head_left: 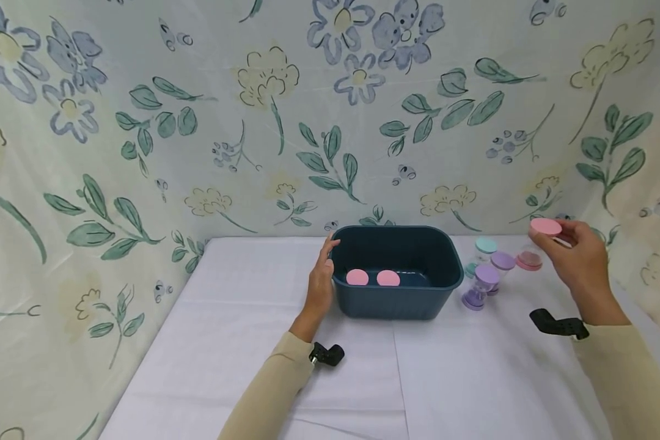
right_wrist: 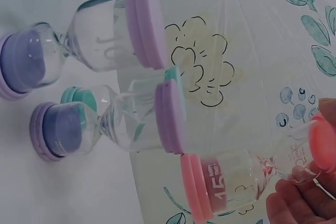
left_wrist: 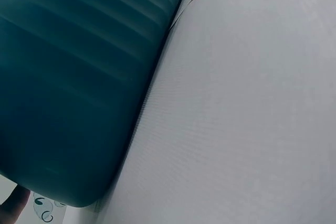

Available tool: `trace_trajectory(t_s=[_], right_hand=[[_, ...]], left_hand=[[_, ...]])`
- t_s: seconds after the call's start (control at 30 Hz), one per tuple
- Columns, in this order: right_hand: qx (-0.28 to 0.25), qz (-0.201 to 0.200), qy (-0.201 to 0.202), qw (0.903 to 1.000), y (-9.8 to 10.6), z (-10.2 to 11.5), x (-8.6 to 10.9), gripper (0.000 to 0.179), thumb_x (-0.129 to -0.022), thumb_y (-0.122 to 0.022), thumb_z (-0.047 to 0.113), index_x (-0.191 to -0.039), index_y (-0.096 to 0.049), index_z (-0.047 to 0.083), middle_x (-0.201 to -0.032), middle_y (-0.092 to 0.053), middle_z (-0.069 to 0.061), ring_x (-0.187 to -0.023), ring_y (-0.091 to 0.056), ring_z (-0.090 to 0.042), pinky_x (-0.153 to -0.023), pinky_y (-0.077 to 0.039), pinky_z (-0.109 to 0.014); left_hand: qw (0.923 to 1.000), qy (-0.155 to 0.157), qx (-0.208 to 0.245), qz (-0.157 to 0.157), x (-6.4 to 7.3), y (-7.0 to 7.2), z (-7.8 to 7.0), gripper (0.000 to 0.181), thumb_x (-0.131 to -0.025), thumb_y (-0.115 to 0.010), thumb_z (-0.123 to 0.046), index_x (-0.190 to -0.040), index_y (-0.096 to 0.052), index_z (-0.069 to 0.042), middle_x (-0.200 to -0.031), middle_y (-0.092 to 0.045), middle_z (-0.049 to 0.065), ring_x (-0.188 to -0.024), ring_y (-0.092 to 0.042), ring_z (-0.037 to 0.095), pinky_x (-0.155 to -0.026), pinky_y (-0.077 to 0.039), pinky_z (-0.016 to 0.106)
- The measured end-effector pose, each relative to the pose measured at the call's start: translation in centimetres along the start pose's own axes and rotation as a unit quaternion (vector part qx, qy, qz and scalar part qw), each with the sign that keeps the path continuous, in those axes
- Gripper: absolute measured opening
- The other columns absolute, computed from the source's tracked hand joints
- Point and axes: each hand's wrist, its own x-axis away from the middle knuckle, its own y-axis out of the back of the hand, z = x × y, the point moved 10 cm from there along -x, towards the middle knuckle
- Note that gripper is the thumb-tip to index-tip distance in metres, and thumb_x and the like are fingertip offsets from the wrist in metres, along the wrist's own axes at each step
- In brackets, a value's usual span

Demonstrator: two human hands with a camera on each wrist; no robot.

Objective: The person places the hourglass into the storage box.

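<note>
In the head view my right hand (head_left: pixel 583 260) grips a pink sand timer (head_left: pixel 546 227) by its top end, off to the right. The right wrist view shows its lower pink cap tilted, with pink sand and a "15" mark. My left hand (head_left: pixel 320 284) rests against the left end of a dark teal bin (head_left: pixel 398 302), fingers extended along the wall near the rim. Inside the bin, two pink round caps (head_left: pixel 357 277) show near the front wall; what lies under them is hidden.
Right of the bin stand two purple sand timers (head_left: pixel 486 276) and a mint-green sand timer (head_left: pixel 485 245), close together. The white-covered table (head_left: pixel 242 342) meets a flowered cloth (head_left: pixel 198 122) at the back and left.
</note>
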Motion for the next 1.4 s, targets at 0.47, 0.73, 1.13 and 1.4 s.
trace_trajectory(t_s=[0.47,0.73,1.13,1.4], right_hand=[[-0.02,0.006,0.042,0.9989,-0.2,2.7,0.7,0.076,-0.088,-0.061,0.05,-0.147,-0.036,0.009,-0.145,-0.042,-0.016,-0.133,-0.041,-0.029,-0.105,-0.038,-0.044],[-0.018,0.014,0.067,0.9975,-0.5,4.3,1.5,0.073,-0.088,-0.06,0.05,-0.145,-0.039,0.01,-0.137,-0.045,-0.014,-0.126,-0.043,-0.028,-0.104,-0.041,-0.045],[-0.03,0.031,0.103,0.9937,-1.4,7.2,2.5,0.068,-0.089,-0.063,0.046,-0.143,-0.043,0.01,-0.138,-0.047,-0.015,-0.127,-0.047,-0.033,-0.102,-0.042,-0.038],[-0.046,0.029,0.149,0.9874,-1.9,10.0,3.6,0.06,-0.089,-0.065,0.041,-0.138,-0.049,0.01,-0.131,-0.053,-0.012,-0.12,-0.051,-0.025,-0.091,-0.046,-0.017]], left_hand=[[1.0,0.007,-0.003,-0.001,-0.2,-0.2,0.0,0.047,-0.095,-0.026,0.0,-0.14,-0.038,0.008,-0.156,-0.025,0.017,-0.143,-0.022,0.037,-0.109,-0.025,0.059],[0.9997,0.024,-0.004,0.001,0.0,-0.3,0.3,0.048,-0.096,-0.026,-0.001,-0.142,-0.038,0.004,-0.157,-0.024,0.016,-0.144,-0.021,0.034,-0.109,-0.024,0.06],[0.9998,0.022,0.0,0.002,0.0,-0.3,0.5,0.048,-0.097,-0.025,-0.004,-0.142,-0.037,0.004,-0.156,-0.023,0.02,-0.144,-0.021,0.034,-0.109,-0.024,0.061],[0.9996,0.027,-0.006,0.004,0.0,-0.3,0.5,0.047,-0.097,-0.025,-0.003,-0.142,-0.037,0.005,-0.157,-0.023,0.018,-0.145,-0.021,0.032,-0.11,-0.024,0.059]])
